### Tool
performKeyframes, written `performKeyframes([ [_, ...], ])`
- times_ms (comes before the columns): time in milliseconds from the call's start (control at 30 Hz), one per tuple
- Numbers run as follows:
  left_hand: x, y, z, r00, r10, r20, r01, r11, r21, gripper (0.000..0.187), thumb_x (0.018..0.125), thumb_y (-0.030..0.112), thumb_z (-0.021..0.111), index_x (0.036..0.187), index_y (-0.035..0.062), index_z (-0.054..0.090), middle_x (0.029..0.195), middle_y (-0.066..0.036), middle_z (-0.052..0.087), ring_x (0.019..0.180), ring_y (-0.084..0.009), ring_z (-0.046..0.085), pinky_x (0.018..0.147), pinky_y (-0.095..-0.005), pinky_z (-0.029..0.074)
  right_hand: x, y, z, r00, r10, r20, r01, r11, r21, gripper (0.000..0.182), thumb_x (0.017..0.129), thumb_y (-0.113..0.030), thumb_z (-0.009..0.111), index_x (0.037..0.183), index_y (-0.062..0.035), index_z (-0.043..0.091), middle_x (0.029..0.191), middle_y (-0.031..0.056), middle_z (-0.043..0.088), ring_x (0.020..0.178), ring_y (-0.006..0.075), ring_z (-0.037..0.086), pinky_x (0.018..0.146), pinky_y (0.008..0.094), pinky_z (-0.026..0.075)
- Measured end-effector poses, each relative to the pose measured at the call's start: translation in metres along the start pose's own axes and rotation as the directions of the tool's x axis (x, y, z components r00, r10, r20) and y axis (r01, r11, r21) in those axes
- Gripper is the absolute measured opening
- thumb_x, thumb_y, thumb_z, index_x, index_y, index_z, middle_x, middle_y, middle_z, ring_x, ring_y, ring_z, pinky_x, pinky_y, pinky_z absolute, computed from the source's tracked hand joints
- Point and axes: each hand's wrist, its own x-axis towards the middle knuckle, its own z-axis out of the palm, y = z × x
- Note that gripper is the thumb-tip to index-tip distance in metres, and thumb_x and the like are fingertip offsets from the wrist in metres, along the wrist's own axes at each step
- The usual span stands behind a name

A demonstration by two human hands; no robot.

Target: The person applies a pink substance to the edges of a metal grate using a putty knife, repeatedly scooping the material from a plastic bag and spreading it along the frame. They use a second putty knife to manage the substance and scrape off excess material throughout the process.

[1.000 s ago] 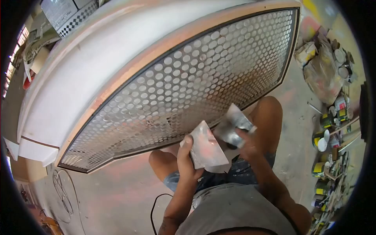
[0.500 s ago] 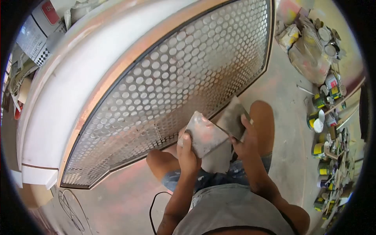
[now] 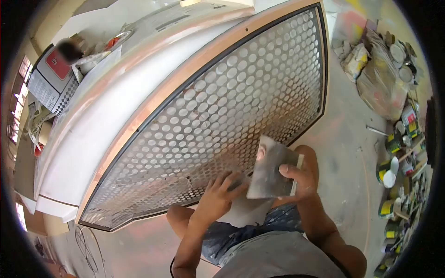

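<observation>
My right hand (image 3: pixel 301 178) grips a flat grey filler plate (image 3: pixel 273 173), its thumb lying across the face. Near the plate's upper corner is a pinkish smear. A paler edge shows behind its right side, like a second plate stacked underneath. My left hand (image 3: pixel 218 197) is away from the plate, its fingers curved but apart and partly blurred, in front of the lower perforated metal panel (image 3: pixel 218 111). Below both hands, a smooth grey sheet (image 3: pixel 248 211) lies over my lap, partly hidden by the plate.
A white and orange-brown curved body panel (image 3: pixel 102 125) frames the perforated metal. Paint cans (image 3: pixel 387 171) and sticks line the right wall, near a plastic bag of rubbish (image 3: pixel 382 83). A square tin (image 3: pixel 53 76) stands upper left. A cable (image 3: pixel 85 245) lies on the floor.
My left hand has let go of the light, pink-smeared plate it held and moved clear. The plate in my right hand has turned its face up. The view has shifted slightly.
</observation>
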Motion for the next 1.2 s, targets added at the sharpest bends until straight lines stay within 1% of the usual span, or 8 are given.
performKeyframes([
  [200,0.005,-0.011,-0.085,0.956,-0.066,0.286,0.219,0.81,-0.545,0.058,0.084,0.011,0.059,0.141,0.0111,0.055,0.147,-0.023,0.044,0.135,-0.0387,0.044,0.11,-0.0463,0.036,0.077,-0.113,0.002,0.927,-0.311,0.208,0.366,0.871,-0.329,0.044,0.091,-0.01,0.065,0.132,0.0,0.055,0.119,0.0166,0.062,0.103,0.024,0.064,0.086,0.0386,0.055],
  [267,-0.044,-0.017,-0.14,0.97,-0.204,0.135,0.244,0.816,-0.525,0.049,0.09,0.028,0.055,0.13,0.0004,0.06,0.135,-0.022,0.052,0.126,-0.0376,0.05,0.104,-0.0455,0.042,0.093,-0.157,0.007,0.65,-0.48,0.589,0.697,0.069,-0.713,0.052,0.086,-0.004,0.064,0.136,-0.0085,0.053,0.134,0.0168,0.051,0.121,0.0312,0.051,0.099,0.0427,0.047],
  [367,-0.135,-0.023,-0.185,0.703,-0.642,-0.306,0.406,0.716,-0.568,0.057,0.088,0.043,0.055,0.104,-0.0092,0.071,0.104,-0.017,0.067,0.107,-0.0312,0.063,0.087,-0.0382,0.055,0.106,-0.19,0.018,0.474,-0.439,0.763,0.52,-0.56,-0.645,0.057,0.079,0.004,0.061,0.134,-0.0092,0.057,0.137,0.0136,0.05,0.124,0.0337,0.047,0.105,0.0439,0.04],
  [467,-0.099,-0.01,-0.172,0.561,-0.571,-0.6,0.278,0.812,-0.513,0.079,0.092,0.066,0.043,0.105,-0.006,0.073,0.1,-0.018,0.069,0.096,-0.0267,0.063,0.08,-0.0374,0.054,0.132,-0.189,0.019,0.434,-0.405,0.805,0.397,-0.716,-0.574,0.062,0.078,-0.005,0.064,0.138,-0.016,0.055,0.139,0.013,0.047,0.126,0.0357,0.045,0.101,0.0467,0.041],
  [500,-0.094,-0.015,-0.169,0.748,-0.462,-0.477,0.272,0.869,-0.414,0.083,0.09,0.07,0.045,0.108,-0.0064,0.071,0.103,-0.019,0.069,0.099,-0.0275,0.064,0.081,-0.0394,0.054,0.14,-0.188,0.019,0.426,-0.381,0.821,0.314,-0.789,-0.528,0.06,0.08,-0.007,0.062,0.138,-0.0167,0.055,0.139,0.0129,0.046,0.125,0.0351,0.045,0.099,0.0469,0.041],
  [600,-0.025,-0.033,-0.137,0.987,-0.15,0.05,0.141,0.689,-0.711,0.045,0.095,0.019,0.056,0.136,0.001,0.057,0.127,-0.023,0.061,0.128,-0.0372,0.052,0.103,-0.0435,0.043,0.153,-0.184,0.021,0.412,-0.389,0.824,0.276,-0.808,-0.52,0.057,0.083,-0.009,0.061,0.139,-0.0176,0.055,0.14,0.0126,0.045,0.125,0.0341,0.044,0.097,0.0463,0.041],
  [667,0.034,-0.029,-0.121,0.923,-0.058,0.38,0.306,0.706,-0.638,0.061,0.083,-0.001,0.056,0.143,0.0081,0.052,0.146,-0.017,0.048,0.131,-0.0328,0.048,0.111,-0.0415,0.035,0.157,-0.181,0.023,0.401,-0.412,0.818,0.253,-0.809,-0.531,0.057,0.083,-0.01,0.061,0.139,-0.0178,0.055,0.14,0.0126,0.045,0.125,0.034,0.044,0.097,0.0464,0.04],
  [1200,0.039,-0.062,0.019,0.842,0.01,0.539,0.44,0.564,-0.699,0.066,0.08,-0.001,0.046,0.146,0.0054,0.046,0.151,-0.015,0.045,0.141,-0.0307,0.038,0.119,-0.0408,0.026,0.169,-0.172,0.02,0.4,-0.412,0.819,0.276,-0.798,-0.536,0.064,0.077,-0.001,0.061,0.138,-0.0195,0.057,0.142,0.0126,0.045,0.125,0.0338,0.043,0.098,0.0467,0.039],
])
